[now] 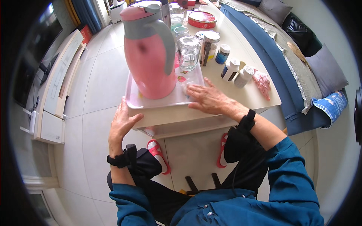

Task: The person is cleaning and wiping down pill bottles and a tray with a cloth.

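My left hand (122,120) is at the table's near left corner, thumb apart from the fingers. Its fingertips reach the corner of a white flowered serving tray (167,104); whether they grip it is unclear. My right hand (210,97) lies palm down over the tray's right edge. Under its fingertips is something pale and translucent (189,84), blurred, perhaps a tissue or film; I cannot tell if it is held. A pink thermos jug (150,65) with a grey handle stands upright on the tray. Behind my right hand, a clear glass mug (189,53) is on the tray.
Right of the tray stand several pill bottles (230,69), a lidded glass jar (210,45) and a crumpled pink cloth or bag (262,84). A red round tin (202,19) lies farther back. A blue sofa (263,56) runs along the right; a TV cabinet (60,82) stands left.
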